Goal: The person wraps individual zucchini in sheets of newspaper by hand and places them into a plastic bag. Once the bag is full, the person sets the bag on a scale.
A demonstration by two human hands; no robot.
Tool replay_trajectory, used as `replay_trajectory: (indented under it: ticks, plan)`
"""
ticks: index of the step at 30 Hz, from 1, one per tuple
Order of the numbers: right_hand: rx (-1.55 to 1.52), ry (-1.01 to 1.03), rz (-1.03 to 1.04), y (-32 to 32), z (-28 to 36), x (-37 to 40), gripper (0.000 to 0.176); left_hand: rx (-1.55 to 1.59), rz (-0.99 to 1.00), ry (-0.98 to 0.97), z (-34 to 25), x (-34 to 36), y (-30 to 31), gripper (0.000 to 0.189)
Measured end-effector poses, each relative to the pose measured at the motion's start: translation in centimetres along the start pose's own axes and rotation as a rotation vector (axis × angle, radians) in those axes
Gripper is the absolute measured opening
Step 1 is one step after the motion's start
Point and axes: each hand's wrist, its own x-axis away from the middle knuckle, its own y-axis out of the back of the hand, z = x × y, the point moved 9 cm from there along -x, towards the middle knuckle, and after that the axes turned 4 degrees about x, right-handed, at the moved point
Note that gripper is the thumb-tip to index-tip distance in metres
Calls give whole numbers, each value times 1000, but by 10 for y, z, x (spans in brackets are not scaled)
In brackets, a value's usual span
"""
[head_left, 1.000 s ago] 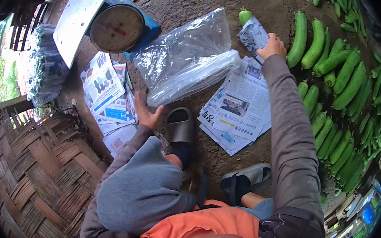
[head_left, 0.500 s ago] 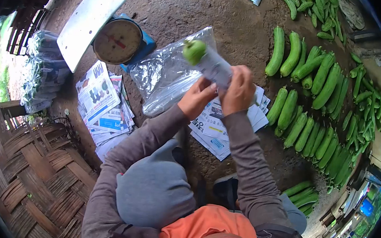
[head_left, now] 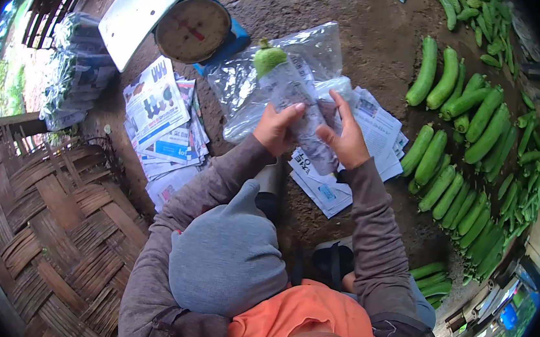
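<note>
A long green gourd (head_left: 269, 60) is rolled in newspaper (head_left: 300, 123), with its stem end sticking out at the top. My left hand (head_left: 278, 128) grips the roll from the left, thumb lying across the paper. On the other side, my right hand (head_left: 350, 137) holds the paper with its thumb on top and its index finger stretched upward; its other fingers are partly hidden. Below and behind the roll lies a clear plastic bag (head_left: 235, 90). A newspaper stack (head_left: 378, 130) is close to my right hand.
Rows of green gourds (head_left: 437, 184) lie on the soil to the right. To the left are another newspaper pile (head_left: 158, 115), a scale with a round top (head_left: 192, 29), a white board (head_left: 145, 10) and a bagged bundle (head_left: 78, 72). A woven bamboo panel (head_left: 49, 232) stands lower left.
The wrapped gourd has turned more upright and come nearer my body. My right hand has loosened from a closed grip, its index finger now extended. The whole view has shifted slightly.
</note>
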Motion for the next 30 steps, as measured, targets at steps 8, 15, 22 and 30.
replay_trajectory:
  ticks: [8, 15, 22, 30]
  plan:
    - [403, 154, -229, -29, 3, 7, 76, -72, -232, -110, 2, 0, 43, 37]
    - [558, 378, -181, -45, 60, 10, 59, -37, -115, -59, -7, 6, 39, 40]
    - [15, -43, -78, -55, 8, -13, 53, -44, -58, -203, -22, 8, 29, 53]
    - [106, 83, -94, -54, -22, -6, 52, -102, -41, -44, -11, 6, 39, 54]
